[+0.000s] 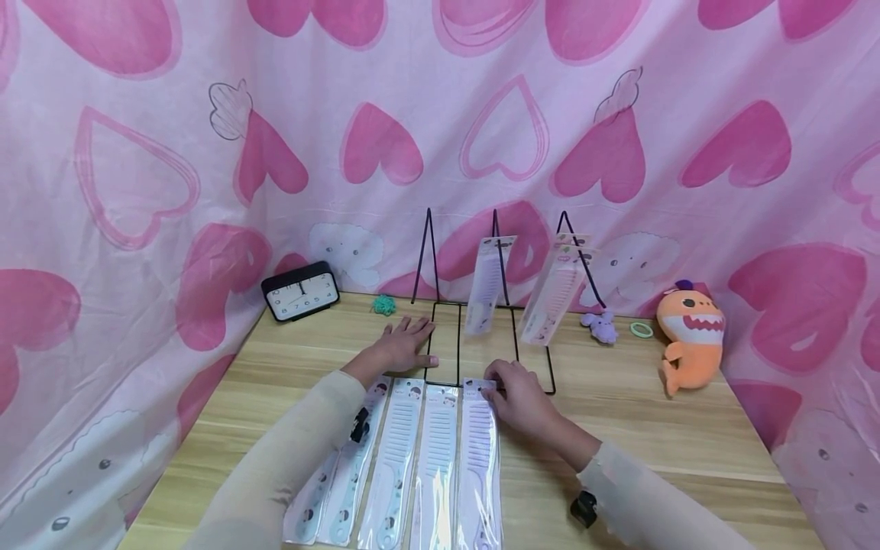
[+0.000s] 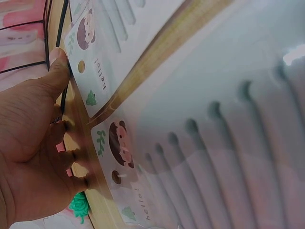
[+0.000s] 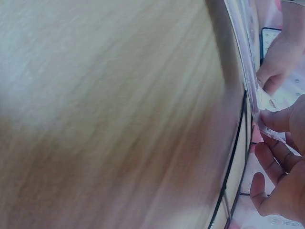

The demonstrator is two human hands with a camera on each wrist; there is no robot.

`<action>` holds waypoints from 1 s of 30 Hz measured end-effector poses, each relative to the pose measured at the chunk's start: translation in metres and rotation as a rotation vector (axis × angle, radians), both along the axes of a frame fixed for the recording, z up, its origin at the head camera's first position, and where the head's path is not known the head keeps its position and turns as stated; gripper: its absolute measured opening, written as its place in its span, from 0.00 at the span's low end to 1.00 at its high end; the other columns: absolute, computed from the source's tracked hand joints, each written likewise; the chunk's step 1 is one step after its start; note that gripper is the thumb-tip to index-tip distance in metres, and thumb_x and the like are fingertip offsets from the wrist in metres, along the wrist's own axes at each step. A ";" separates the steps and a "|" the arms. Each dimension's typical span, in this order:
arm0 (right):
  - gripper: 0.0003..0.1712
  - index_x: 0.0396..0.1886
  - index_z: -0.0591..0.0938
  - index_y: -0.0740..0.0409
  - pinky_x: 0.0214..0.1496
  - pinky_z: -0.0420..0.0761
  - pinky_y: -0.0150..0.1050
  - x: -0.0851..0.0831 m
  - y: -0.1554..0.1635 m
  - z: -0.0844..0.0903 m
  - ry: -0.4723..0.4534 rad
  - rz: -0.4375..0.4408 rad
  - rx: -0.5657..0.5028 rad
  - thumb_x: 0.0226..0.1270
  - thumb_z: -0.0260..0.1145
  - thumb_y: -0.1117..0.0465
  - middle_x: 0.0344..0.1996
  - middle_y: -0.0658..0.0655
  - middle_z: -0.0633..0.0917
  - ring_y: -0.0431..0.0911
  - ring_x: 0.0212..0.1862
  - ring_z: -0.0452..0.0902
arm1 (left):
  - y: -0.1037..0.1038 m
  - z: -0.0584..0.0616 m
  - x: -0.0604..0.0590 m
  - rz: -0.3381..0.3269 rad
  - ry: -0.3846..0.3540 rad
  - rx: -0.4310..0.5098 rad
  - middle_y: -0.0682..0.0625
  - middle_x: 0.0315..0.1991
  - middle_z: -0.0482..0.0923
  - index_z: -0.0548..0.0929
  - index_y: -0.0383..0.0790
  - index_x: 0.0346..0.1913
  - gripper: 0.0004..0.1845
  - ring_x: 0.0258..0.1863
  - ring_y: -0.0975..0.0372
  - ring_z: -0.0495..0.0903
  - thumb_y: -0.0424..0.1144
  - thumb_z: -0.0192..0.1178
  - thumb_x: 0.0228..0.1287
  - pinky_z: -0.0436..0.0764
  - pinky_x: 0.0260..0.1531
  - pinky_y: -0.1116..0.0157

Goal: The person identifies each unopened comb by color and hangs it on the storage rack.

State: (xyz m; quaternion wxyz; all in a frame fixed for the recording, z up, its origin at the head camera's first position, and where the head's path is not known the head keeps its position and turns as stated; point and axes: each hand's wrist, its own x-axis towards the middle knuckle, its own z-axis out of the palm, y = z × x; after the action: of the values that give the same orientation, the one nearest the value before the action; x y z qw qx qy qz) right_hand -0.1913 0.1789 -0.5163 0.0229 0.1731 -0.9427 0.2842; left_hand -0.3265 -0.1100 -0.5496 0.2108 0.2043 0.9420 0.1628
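your right hand (image 1: 519, 393) pinches the top card of the purple comb pack (image 1: 479, 458) | pack lies flat on the desk (image 1: 653, 428), long axis toward you | left hand (image 1: 406, 344), fingers straight, presses the wire rack (image 1: 505, 305) base beyond

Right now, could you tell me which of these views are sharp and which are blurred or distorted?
Head view: evenly lit and sharp, with wide-angle bending at the edges; the combs and both hands read clearly. Left wrist view: the left hand is fairly sharp, the nearest comb packet soft and hazy. Right wrist view: the table is heavily blurred; only the right hand is recognisable.
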 end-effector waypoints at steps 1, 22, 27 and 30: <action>0.10 0.46 0.84 0.50 0.49 0.80 0.44 0.000 0.000 0.002 -0.005 -0.003 -0.021 0.74 0.78 0.63 0.38 0.48 0.86 0.43 0.43 0.76 | 0.000 0.000 0.000 -0.002 0.002 -0.003 0.56 0.93 0.33 0.45 0.59 0.92 0.53 0.92 0.46 0.26 0.72 0.59 0.78 0.30 0.89 0.34; 0.15 0.50 0.87 0.55 0.40 0.90 0.34 0.016 0.012 0.073 0.137 0.019 -0.336 0.69 0.79 0.71 0.38 0.53 0.90 0.43 0.38 0.84 | -0.001 0.000 0.001 0.010 0.001 0.006 0.58 0.93 0.33 0.46 0.60 0.92 0.53 0.92 0.47 0.27 0.72 0.59 0.77 0.30 0.89 0.36; 0.14 0.53 0.87 0.53 0.47 0.95 0.38 0.020 0.017 0.093 0.091 -0.005 -0.397 0.72 0.78 0.67 0.44 0.55 0.91 0.48 0.45 0.88 | -0.001 0.003 0.005 -0.007 0.024 0.019 0.53 0.94 0.35 0.47 0.56 0.92 0.53 0.93 0.43 0.30 0.74 0.57 0.77 0.34 0.89 0.32; 0.14 0.55 0.87 0.53 0.49 0.95 0.38 0.023 0.020 0.103 0.083 -0.010 -0.428 0.73 0.78 0.65 0.46 0.56 0.90 0.49 0.47 0.86 | -0.001 0.008 0.008 -0.017 0.035 0.033 0.51 0.94 0.37 0.49 0.54 0.92 0.54 0.92 0.41 0.31 0.75 0.57 0.76 0.36 0.88 0.31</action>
State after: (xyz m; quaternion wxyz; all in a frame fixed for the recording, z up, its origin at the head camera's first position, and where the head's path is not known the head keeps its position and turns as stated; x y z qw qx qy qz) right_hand -0.1684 0.1993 -0.4135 0.0994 0.1712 -0.8599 0.4705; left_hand -0.3183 -0.1113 -0.5421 0.1925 0.2185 0.9409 0.1727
